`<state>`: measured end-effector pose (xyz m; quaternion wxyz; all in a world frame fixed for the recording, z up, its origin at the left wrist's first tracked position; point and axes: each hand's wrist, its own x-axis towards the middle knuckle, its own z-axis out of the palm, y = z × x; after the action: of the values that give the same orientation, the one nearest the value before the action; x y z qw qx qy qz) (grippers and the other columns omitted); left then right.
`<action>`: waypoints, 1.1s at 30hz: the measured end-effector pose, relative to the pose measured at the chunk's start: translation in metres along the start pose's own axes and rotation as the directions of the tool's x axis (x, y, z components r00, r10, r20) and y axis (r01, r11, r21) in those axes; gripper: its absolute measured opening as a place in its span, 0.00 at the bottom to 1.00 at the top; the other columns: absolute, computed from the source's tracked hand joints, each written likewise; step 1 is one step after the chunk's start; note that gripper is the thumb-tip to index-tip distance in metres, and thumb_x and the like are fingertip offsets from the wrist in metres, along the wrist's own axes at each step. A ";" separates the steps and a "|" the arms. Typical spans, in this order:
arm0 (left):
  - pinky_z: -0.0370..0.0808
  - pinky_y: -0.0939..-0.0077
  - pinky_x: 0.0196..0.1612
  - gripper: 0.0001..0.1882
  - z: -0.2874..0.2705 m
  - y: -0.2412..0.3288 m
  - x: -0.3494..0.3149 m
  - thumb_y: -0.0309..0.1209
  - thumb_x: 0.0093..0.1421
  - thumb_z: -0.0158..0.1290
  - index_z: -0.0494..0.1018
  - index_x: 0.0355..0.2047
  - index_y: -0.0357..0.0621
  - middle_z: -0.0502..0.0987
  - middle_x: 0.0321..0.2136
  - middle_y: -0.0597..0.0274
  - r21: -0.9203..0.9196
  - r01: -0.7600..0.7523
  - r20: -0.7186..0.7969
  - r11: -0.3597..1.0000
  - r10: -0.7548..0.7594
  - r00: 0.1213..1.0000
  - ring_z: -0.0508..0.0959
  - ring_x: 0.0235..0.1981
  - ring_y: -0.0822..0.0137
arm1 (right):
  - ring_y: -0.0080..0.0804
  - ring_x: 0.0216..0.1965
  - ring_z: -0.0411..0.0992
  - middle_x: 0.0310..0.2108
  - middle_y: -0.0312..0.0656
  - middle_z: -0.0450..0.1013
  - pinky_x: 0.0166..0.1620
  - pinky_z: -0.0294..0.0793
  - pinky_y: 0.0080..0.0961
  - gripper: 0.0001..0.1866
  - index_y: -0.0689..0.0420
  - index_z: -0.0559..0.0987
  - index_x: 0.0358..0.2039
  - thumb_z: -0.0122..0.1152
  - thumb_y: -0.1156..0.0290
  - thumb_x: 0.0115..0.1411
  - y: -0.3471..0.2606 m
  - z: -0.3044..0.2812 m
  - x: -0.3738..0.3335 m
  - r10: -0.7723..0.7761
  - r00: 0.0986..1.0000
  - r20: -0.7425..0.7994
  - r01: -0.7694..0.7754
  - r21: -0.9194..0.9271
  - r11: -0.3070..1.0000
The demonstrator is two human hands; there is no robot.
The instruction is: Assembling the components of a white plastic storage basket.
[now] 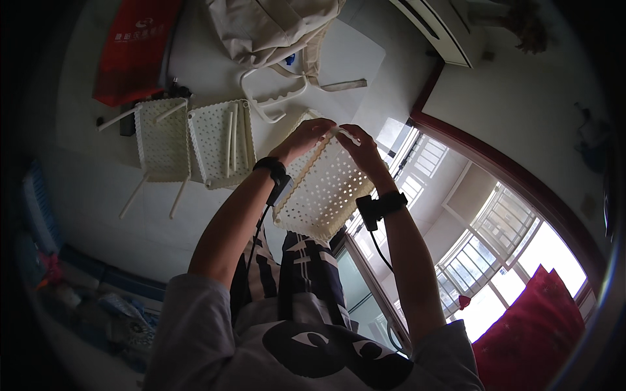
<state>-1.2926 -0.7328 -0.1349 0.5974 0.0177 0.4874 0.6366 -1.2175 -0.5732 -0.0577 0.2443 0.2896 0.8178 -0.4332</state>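
A cream-white plastic shelf tray [326,189] with star-shaped holes is tilted up in front of me, above my legs. My left hand [305,140] is closed on its upper rim, fingertips pinched near the corner. Close beside it, the fingers of my right hand [364,153] close around a small white plastic piece [345,135] at that same corner. Whether this piece is joined to the tray I cannot tell. Just beyond lies a white plastic side frame [268,102] with a wavy bar.
To the left lie two similar trays, one with poles at its corners [163,143] and one with loose poles [208,140] across it. A red bag [138,49] and a beige cloth bag [270,29] lie farther off. A glazed doorway [456,195] and red fabric [538,332] are at right.
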 end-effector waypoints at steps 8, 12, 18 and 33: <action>0.71 0.77 0.32 0.13 -0.035 -0.010 -0.014 0.31 0.64 0.43 0.72 0.42 0.37 0.74 0.27 0.63 0.001 -0.213 -0.529 0.977 0.181 0.829 0.73 0.26 0.71 | 0.38 0.52 0.69 0.47 0.46 0.73 0.55 0.65 0.32 0.24 0.56 0.72 0.51 0.55 0.54 0.61 0.007 -0.011 0.002 0.091 0.986 0.143 -0.103 0.080 0.991; 0.70 0.72 0.38 0.09 -0.112 -0.049 -0.050 0.26 0.62 0.41 0.71 0.37 0.38 0.75 0.29 0.54 0.467 -0.096 -0.804 0.879 0.467 0.367 0.73 0.30 0.62 | 0.39 0.54 0.68 0.49 0.47 0.72 0.56 0.64 0.34 0.24 0.56 0.72 0.51 0.54 0.52 0.61 0.011 -0.011 0.000 0.107 0.991 0.077 -0.110 0.036 0.993; 0.74 0.54 0.42 0.30 -0.164 -0.161 -0.068 0.47 0.53 0.55 0.63 0.47 0.37 0.68 0.41 0.44 0.371 0.616 -0.898 0.695 0.098 0.430 0.74 0.40 0.45 | 0.39 0.54 0.68 0.49 0.47 0.72 0.56 0.65 0.33 0.25 0.58 0.72 0.51 0.54 0.52 0.61 0.020 -0.003 0.004 0.067 0.993 0.100 -0.074 0.068 0.995; 0.71 0.58 0.46 0.46 -0.111 -0.162 -0.051 0.39 0.45 0.65 0.51 0.56 0.32 0.62 0.45 0.43 0.688 0.621 -0.726 0.375 0.351 0.591 0.68 0.45 0.46 | 0.34 0.52 0.69 0.48 0.46 0.72 0.55 0.66 0.29 0.23 0.60 0.71 0.52 0.54 0.57 0.62 0.005 -0.008 0.001 0.085 0.993 0.086 -0.086 0.007 0.996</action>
<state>-1.2252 -0.8694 -0.2682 0.2556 0.0133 0.9581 0.1289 -1.2165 -0.5641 -0.0572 0.2958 0.3070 0.7909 -0.4389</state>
